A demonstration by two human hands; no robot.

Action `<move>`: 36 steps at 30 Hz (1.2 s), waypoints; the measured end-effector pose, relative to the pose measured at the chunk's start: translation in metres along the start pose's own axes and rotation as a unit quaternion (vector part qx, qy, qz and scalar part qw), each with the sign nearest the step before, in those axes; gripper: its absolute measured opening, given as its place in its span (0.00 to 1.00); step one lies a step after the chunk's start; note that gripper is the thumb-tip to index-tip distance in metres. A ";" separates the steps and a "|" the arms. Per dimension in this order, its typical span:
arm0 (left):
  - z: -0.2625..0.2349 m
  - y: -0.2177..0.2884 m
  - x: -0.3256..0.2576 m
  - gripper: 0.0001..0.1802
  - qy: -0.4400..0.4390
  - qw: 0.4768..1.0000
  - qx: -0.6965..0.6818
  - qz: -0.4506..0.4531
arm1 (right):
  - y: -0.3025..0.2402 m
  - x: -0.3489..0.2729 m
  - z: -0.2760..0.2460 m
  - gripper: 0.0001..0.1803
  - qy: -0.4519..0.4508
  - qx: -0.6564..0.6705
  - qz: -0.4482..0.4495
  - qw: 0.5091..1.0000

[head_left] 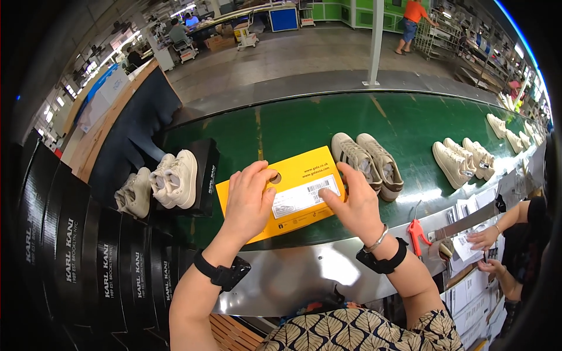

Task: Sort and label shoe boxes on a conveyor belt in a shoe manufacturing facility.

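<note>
A yellow shoebox (304, 220) lies tilted across the green conveyor belt (281, 126) in front of me, its white label facing up. My left hand (249, 196) grips the box's left part, thumb and fingers beside a round hole. At the opposite end my right hand (357, 205) holds it, the thumb on the label and the fingers along the right edge. Just beyond that hand stands a pair of beige sneakers (383, 161) with dark stripes and brown heels. Left of the box, cream sneakers (181, 178) rest on a black shoebox (208, 175).
Stacked black shoeboxes (70, 245) rise at the near left. More white shoes (453, 164) stand along the belt to the right. A red gun-shaped tool (417, 237) lies by the metal edge. A co-worker's hands (486, 237) hold papers at the right. A post (376, 44) stands beyond the belt.
</note>
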State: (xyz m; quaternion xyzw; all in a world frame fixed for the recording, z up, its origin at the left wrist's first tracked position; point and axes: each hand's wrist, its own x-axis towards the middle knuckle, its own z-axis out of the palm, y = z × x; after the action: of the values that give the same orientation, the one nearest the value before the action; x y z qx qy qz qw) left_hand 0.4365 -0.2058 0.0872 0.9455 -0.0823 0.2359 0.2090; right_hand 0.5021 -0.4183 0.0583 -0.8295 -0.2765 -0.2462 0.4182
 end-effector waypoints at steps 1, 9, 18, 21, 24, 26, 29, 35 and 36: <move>0.002 0.002 0.000 0.16 0.009 1.000 0.006 0.009 | 0.004 0.003 0.000 0.23 0.000 0.000 -0.001 1.000; 0.004 -0.006 0.001 0.16 0.057 0.998 0.000 -0.022 | 0.009 0.017 0.008 0.18 -0.046 -0.043 0.023 0.998; -0.004 -0.017 -0.002 0.21 0.072 0.956 -0.241 -0.150 | -0.074 -0.022 0.045 0.41 -0.261 -0.125 -0.255 0.923; -0.003 -0.010 -0.001 0.21 0.068 0.966 -0.199 -0.148 | -0.080 -0.018 0.056 0.40 -0.302 -0.137 -0.286 0.899; -0.004 -0.012 -0.006 0.22 0.080 0.962 -0.215 -0.145 | -0.078 -0.019 0.054 0.40 -0.302 -0.078 -0.278 0.908; -0.006 -0.011 -0.007 0.22 0.077 0.970 -0.192 -0.131 | -0.071 -0.018 0.044 0.44 -0.284 -0.013 -0.224 0.932; -0.007 -0.009 -0.009 0.28 0.053 0.989 -0.098 -0.101 | -0.042 -0.018 0.025 0.49 -0.229 -0.064 -0.174 0.955; -0.017 0.011 -0.021 0.42 -0.058 0.997 0.059 0.007 | 0.025 -0.037 -0.019 0.47 -0.175 -0.141 -0.061 0.972; -0.022 0.007 -0.024 0.42 -0.089 0.996 0.027 -0.001 | 0.047 -0.049 -0.027 0.45 -0.184 -0.151 -0.008 0.971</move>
State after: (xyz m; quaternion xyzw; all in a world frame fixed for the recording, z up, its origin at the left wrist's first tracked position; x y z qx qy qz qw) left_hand 0.4046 -0.2007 0.0956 0.9680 -0.0931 0.1529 0.1759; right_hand 0.4927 -0.4765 0.0155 -0.9117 -0.3153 -0.1318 0.2282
